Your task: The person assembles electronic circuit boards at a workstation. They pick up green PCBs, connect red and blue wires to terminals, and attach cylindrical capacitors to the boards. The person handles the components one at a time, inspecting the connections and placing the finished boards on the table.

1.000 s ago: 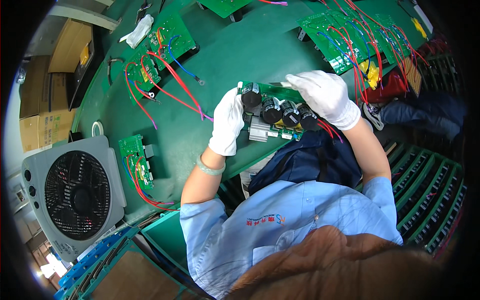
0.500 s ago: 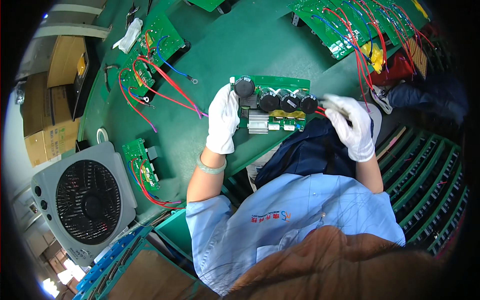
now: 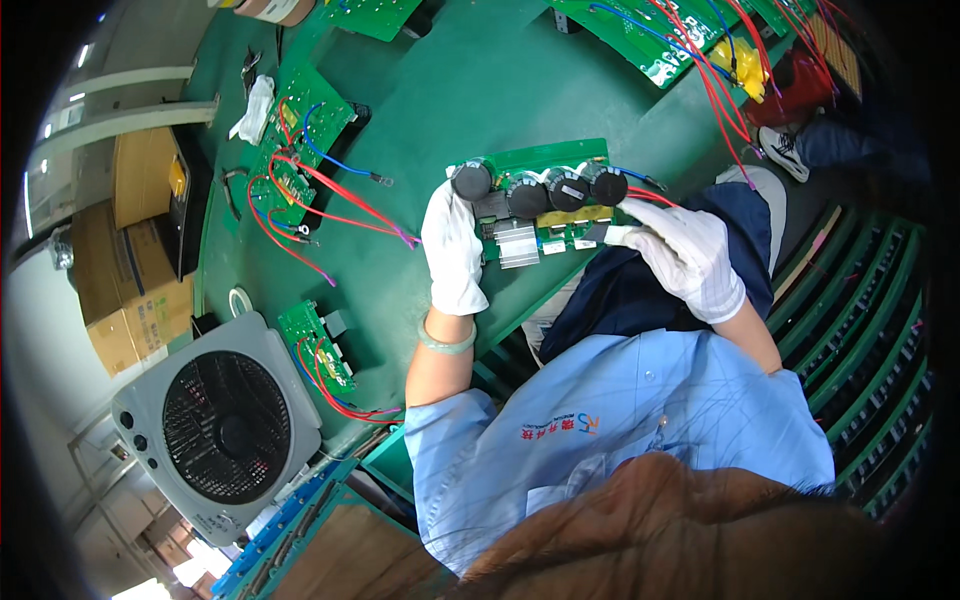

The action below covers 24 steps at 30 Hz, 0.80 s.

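A green circuit board with several black round capacitors and a silver finned heatsink is held over the table's near edge. My white-gloved left hand grips the board's left end. At its right end is my gloved right hand, fingers drawn together by the lower right corner. A small dark grey piece shows at those fingertips; its kind is unclear. Red wires run from the board to the back of the right hand, and a blue wire sticks out above them.
Wired circuit boards lie at the left, near left and far right of the green table. A grey box fan stands at the left. Green slatted racks stand at the right, near another person's shoe.
My right hand has come in from the right to the board's lower right corner. The left hand keeps its grip. The whole view has shifted somewhat.
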Each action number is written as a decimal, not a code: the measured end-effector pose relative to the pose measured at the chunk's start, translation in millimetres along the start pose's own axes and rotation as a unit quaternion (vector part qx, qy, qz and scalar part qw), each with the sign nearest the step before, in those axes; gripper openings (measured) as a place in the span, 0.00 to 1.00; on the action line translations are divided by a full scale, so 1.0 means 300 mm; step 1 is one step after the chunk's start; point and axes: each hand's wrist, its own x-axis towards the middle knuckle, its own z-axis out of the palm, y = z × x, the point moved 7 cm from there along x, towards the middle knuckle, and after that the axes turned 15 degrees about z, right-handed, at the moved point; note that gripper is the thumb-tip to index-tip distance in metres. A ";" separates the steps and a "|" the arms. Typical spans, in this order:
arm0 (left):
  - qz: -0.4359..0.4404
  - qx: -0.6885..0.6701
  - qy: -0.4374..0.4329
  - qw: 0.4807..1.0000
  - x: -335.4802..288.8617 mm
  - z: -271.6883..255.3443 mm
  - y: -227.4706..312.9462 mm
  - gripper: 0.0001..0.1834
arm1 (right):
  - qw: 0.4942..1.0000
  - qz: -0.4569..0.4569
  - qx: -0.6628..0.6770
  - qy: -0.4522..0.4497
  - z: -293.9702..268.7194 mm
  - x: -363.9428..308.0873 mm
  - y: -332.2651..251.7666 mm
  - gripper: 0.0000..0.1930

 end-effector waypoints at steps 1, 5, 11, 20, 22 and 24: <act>-0.001 -0.020 0.014 1.000 -0.001 -0.007 -0.008 0.20 | 1.000 0.006 0.006 0.013 -0.007 0.004 0.005 0.17; -0.007 -0.061 0.043 0.997 -0.001 -0.020 -0.023 0.20 | 1.000 0.002 -0.010 0.025 -0.035 0.010 0.020 0.21; 0.016 0.057 0.054 0.997 0.000 -0.007 0.030 0.17 | 0.994 -0.101 -0.032 0.028 -0.050 0.006 -0.065 0.19; 0.034 0.085 0.058 0.994 -0.008 0.001 0.048 0.16 | 0.987 -0.126 -0.086 0.042 0.050 0.027 -0.131 0.22; 0.039 0.030 0.084 0.995 -0.014 -0.004 0.033 0.16 | 0.986 -0.134 -0.089 0.050 0.063 0.025 -0.131 0.22; 0.045 -0.004 0.101 0.994 -0.015 -0.002 0.026 0.16 | 0.986 -0.134 -0.089 0.052 0.073 0.025 -0.130 0.22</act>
